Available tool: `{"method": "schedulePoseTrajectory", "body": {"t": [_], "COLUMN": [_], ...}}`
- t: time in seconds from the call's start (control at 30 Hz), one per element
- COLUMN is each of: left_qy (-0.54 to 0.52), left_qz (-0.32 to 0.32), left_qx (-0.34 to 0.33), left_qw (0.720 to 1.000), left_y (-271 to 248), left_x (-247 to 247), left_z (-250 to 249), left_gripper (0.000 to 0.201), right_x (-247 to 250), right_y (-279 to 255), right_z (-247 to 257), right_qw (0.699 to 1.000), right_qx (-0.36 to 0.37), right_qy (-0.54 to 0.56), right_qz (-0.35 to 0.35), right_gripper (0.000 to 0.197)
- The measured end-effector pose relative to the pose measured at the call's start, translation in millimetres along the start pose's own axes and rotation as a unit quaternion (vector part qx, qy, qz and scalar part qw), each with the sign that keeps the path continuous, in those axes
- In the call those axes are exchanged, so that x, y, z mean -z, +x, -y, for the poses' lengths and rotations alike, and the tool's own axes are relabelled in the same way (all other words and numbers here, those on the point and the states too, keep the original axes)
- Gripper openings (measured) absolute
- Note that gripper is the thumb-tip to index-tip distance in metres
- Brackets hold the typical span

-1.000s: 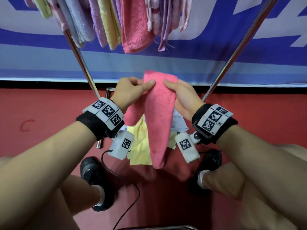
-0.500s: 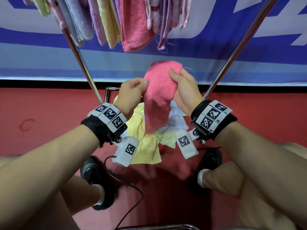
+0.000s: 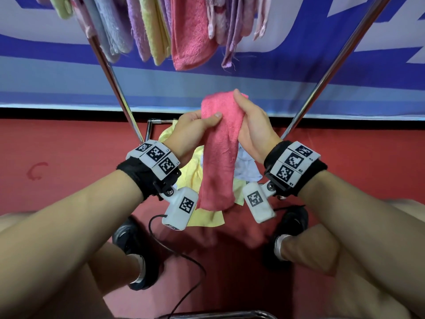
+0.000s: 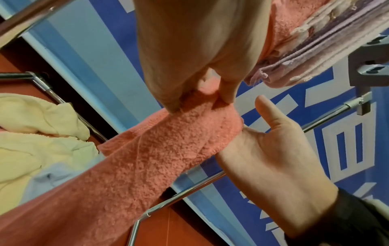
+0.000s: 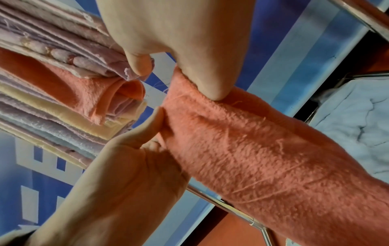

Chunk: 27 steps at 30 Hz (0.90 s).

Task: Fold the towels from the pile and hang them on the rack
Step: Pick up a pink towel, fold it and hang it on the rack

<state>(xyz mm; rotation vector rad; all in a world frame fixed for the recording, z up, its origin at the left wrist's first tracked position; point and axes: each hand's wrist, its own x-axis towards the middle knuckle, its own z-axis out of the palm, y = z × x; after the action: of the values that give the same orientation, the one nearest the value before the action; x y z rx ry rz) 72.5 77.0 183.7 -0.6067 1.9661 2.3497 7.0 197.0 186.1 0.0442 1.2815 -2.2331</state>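
Pink towel (image 3: 218, 155), folded into a long narrow strip, hangs upright between both hands in front of the rack's two slanting chrome legs (image 3: 115, 88), its lower end dangling free above the pile (image 3: 188, 178) of yellow and pale blue towels on the red floor (image 3: 69, 157). The left hand (image 3: 190, 132) pinches the strip near its top, thumb laid across the front face and fingers curled behind. The right hand (image 3: 253, 127) grips the opposite edge at the same height, thumb raised against the cloth's top corner and fingers wrapped behind it. High above them, folded towels (image 3: 161, 26) in lilac, yellow, pale blue and pink already hang side by side on the rack. Behind the rack a blue and white banner (image 3: 299, 72) carries large white shapes that may be lettering, though nothing there can be read. Each wrist wears a black band (image 3: 142, 176) with white square-code tags; small marks beside the tags are too fine to read with any certainty. A black cable (image 3: 184, 256) trails over the floor between the person's dark shoes (image 3: 131, 238).
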Motion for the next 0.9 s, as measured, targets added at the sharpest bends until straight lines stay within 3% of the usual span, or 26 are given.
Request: {"method": "schedulePoseTrajectory", "body": {"t": [0.1, 0.17, 0.23, 0.3, 0.33, 0.5, 0.7, 0.77, 0.9], "left_qy": [-0.026, -0.023, 0.043, 0.114, 0.125, 0.080, 0.087, 0.094, 0.068], "left_qz": [0.039, 0.032, -0.027, -0.099, -0.105, 0.026, 0.018, 0.011, -0.072], "left_qx": [0.018, 0.027, 0.004, -0.045, -0.061, -0.043, -0.066, -0.076, -0.098], "left_qw": [0.999, 0.999, 0.999, 0.988, 0.985, 0.996, 0.994, 0.993, 0.990], "left_y": [1, 2, 5, 7, 7, 6, 6, 4, 8], "left_x": [0, 1, 3, 6, 8, 14, 16, 15, 19], "left_z": [-1, -1, 0, 4, 5, -1, -8, -13, -18], "left_gripper": [0.034, 0.032, 0.023, 0.032, 0.037, 0.047, 0.013, 0.011, 0.013], "right_x": [1, 2, 7, 12, 13, 14, 15, 14, 12], "right_y": [1, 0, 1, 2, 2, 4, 11, 8, -9], "right_z": [3, 2, 0, 1, 2, 9, 26, 31, 18], "right_qw": [1.000, 0.999, 0.998, 0.996, 0.995, 0.993, 0.993, 0.998, 0.982], "right_qx": [0.004, 0.008, 0.025, 0.048, 0.056, 0.071, 0.070, 0.024, -0.145], "right_qy": [-0.012, -0.033, -0.062, -0.081, -0.086, -0.096, -0.078, -0.052, -0.043], "right_qz": [-0.003, -0.004, -0.006, -0.011, -0.012, -0.026, -0.048, -0.037, 0.115], "right_gripper": [0.058, 0.049, 0.042, 0.042, 0.042, 0.042, 0.038, 0.040, 0.072]}}
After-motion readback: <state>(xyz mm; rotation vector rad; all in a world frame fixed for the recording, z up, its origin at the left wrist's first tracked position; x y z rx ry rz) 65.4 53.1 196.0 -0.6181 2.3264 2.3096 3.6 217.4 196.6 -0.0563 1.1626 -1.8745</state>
